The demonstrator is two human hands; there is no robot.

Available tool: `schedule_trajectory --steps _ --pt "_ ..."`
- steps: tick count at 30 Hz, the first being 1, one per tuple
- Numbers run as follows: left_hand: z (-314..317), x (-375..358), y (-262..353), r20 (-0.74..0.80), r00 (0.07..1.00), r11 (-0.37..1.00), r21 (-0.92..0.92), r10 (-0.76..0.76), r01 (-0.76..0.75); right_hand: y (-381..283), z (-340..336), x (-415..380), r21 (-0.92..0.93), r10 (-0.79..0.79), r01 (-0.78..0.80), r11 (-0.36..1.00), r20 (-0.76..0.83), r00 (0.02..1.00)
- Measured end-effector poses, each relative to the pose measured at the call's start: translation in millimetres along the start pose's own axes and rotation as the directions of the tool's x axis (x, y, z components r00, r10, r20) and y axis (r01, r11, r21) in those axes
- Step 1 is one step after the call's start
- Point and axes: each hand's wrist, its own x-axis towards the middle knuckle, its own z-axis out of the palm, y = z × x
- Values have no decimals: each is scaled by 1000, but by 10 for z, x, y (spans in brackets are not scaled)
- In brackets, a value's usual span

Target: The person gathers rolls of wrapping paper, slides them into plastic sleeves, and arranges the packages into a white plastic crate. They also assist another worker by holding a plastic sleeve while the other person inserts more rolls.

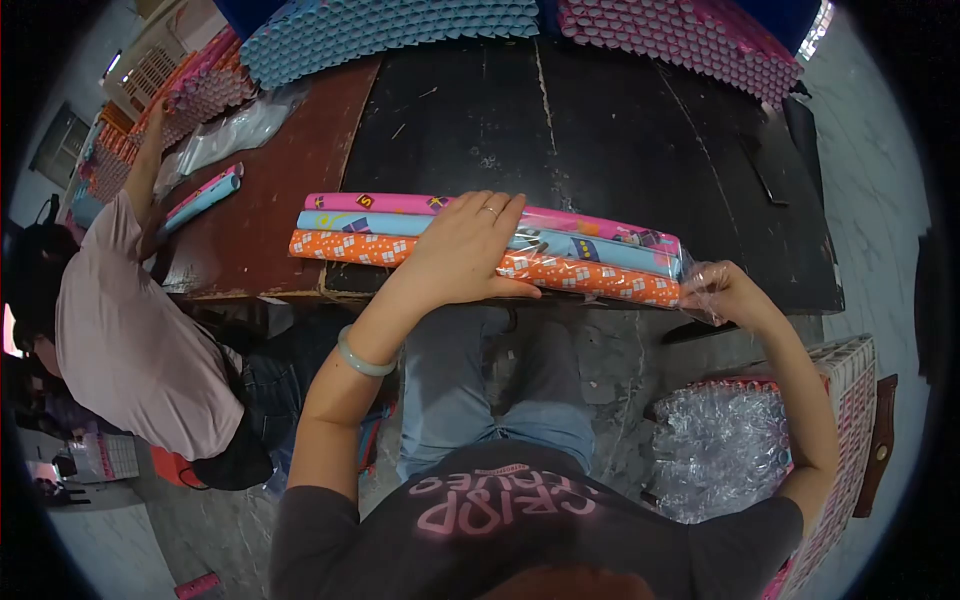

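Note:
Three rolls of wrapping paper lie side by side near the table's front edge: a pink roll (590, 224), a light-blue roll (400, 222) and an orange roll (350, 246). Clear plastic film (690, 270) covers their right part and sticks out past the ends. My left hand (465, 245) spans the middle of the bundle, fingers over the far side and thumb along the orange roll, holding it down. At the right end, my right hand (728, 292) pinches the film, fingers closed.
Stacked blue rolls (390, 35) and pink rolls (670, 45) stand along the back of the black table (450, 120). A co-worker (150, 330) sits at left beside clear bags (235, 135) and loose rolls (205, 200). On my right, a white crate (845, 400) holds plastic-wrapped rolls (720, 445).

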Motion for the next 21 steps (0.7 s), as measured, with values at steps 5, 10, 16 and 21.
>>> schedule_trajectory --steps 5,10,16,21 --pt "31 11 -6 -63 998 999 48 21 -18 -3 108 -4 112 91 -73 991 -169 981" --pt "28 8 8 -59 998 999 51 17 -14 64 152 -10 145 59 -40 989 -128 990" --pt "37 3 0 -55 998 999 40 6 -4 38 208 12 300 88 -47 953 -125 988" --pt "24 0 0 -49 999 999 40 16 -14 93 176 65 330 211 -177 927 -72 975"
